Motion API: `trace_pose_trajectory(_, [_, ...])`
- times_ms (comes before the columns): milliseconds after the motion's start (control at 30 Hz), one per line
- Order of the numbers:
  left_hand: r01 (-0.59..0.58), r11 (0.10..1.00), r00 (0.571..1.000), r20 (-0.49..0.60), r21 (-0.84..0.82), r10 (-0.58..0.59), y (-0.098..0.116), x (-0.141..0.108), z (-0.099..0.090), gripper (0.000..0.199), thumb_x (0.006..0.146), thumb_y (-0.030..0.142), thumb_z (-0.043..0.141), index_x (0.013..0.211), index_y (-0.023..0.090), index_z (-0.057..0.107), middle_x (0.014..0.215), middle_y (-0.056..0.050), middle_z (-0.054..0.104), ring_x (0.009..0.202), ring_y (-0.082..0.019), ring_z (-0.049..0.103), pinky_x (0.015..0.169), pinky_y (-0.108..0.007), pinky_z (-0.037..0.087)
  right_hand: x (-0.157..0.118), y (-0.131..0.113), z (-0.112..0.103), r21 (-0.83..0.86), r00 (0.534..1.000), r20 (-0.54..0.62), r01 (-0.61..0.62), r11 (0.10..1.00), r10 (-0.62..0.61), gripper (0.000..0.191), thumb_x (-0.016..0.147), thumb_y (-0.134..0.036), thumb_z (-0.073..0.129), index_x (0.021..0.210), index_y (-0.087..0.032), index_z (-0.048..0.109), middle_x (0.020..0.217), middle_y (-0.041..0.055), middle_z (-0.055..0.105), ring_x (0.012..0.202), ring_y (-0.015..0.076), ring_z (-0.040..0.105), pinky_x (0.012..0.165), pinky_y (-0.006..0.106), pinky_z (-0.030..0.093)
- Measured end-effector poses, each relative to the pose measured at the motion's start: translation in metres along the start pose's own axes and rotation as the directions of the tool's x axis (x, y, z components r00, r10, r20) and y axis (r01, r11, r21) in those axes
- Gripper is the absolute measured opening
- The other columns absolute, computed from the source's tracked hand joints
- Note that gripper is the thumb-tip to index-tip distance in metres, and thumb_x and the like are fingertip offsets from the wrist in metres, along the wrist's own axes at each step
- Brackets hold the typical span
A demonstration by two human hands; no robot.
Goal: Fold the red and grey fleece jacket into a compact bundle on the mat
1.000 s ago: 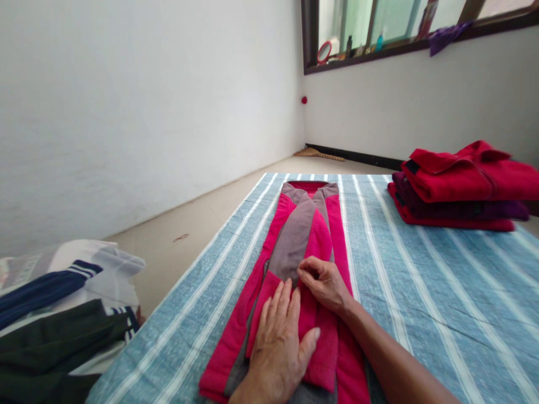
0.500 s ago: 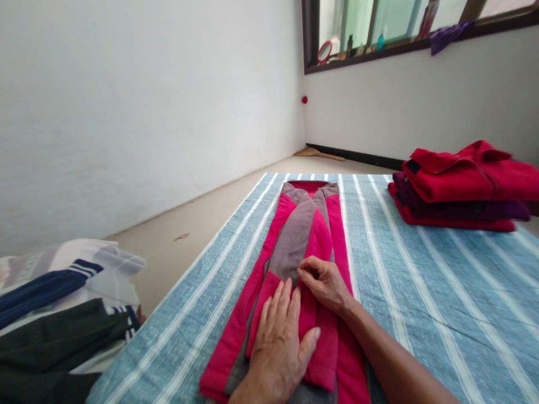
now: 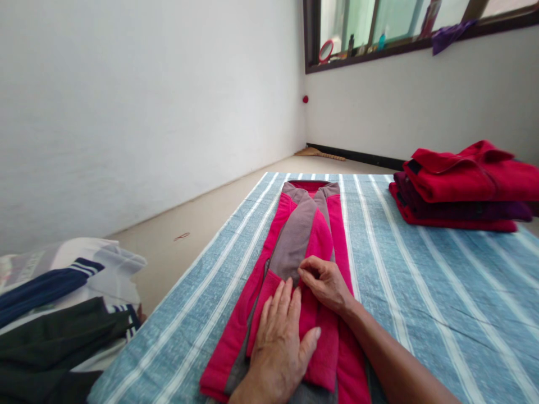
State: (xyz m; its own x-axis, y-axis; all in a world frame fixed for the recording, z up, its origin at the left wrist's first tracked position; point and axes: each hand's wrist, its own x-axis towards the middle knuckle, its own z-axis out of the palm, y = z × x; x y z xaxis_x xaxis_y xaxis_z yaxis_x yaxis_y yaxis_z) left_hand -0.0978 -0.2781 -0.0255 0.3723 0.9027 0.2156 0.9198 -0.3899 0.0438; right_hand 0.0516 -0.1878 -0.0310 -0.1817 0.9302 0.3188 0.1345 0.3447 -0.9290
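A pink and grey jacket lies folded lengthwise on the striped sheet, its collar at the far end. Its sleeves are laid over the body. My left hand rests flat on the pink part of a sleeve, fingers stretched out and thumb spread. Just beyond its fingertips, my right hand touches the jacket near the border of grey and pink. The thumb and fingers of that hand are pressed together in a pinch. Whatever sits between those fingertips is too small to make out.
Several folded red and purple garments form a stack at the right on the blue striped sheet. To the left lie dark clothes with white stripes beside a whitish bag. A window ledge holds small items.
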Motion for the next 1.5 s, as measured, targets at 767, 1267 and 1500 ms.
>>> trace_pose_trajectory(767, [0.01, 1.0, 1.0, 0.013, 0.002, -0.01, 0.0013, 0.0007, -0.0015, 0.062, 0.089, 0.044, 0.048, 0.142, 0.011, 0.04, 0.149, -0.016, 0.037, 0.138, -0.031, 0.035, 0.105, -0.05, 0.04, -0.0002, -0.0019, -0.001, 0.006, 1.0, 0.006, -0.011, 1.0, 0.011, 0.017, 0.084, -0.03, 0.055, 0.074, -0.018, 0.06, 0.06, -0.0028, 0.054, 0.055, 0.0107, 0.047, 0.053, 0.022, 0.038])
trace_pose_trajectory(1267, [0.015, 1.0, 1.0, 0.001, -0.013, -0.015, 0.0015, 0.0003, -0.0003, 0.062, 0.089, 0.044, 0.048, 0.142, 0.013, 0.041, 0.15, -0.015, 0.037, 0.138, -0.03, 0.035, 0.106, -0.049, 0.039, -0.0004, 0.0007, 0.0002, 0.005, 1.0, -0.001, 0.004, 1.0, -0.004, 0.018, 0.085, -0.031, 0.054, 0.074, -0.018, 0.059, 0.061, -0.0026, 0.053, 0.056, 0.0111, 0.047, 0.054, 0.022, 0.039])
trace_pose_trajectory(1500, [0.015, 1.0, 1.0, 0.007, -0.024, -0.015, 0.0016, -0.0002, -0.0011, 0.062, 0.09, 0.044, 0.047, 0.142, 0.012, 0.04, 0.15, -0.016, 0.036, 0.139, -0.03, 0.033, 0.106, -0.05, 0.038, -0.0003, 0.0009, -0.0002, 0.009, 1.0, 0.004, 0.003, 1.0, -0.003, 0.017, 0.085, -0.03, 0.054, 0.074, -0.018, 0.06, 0.062, -0.0026, 0.053, 0.056, 0.011, 0.047, 0.055, 0.022, 0.038])
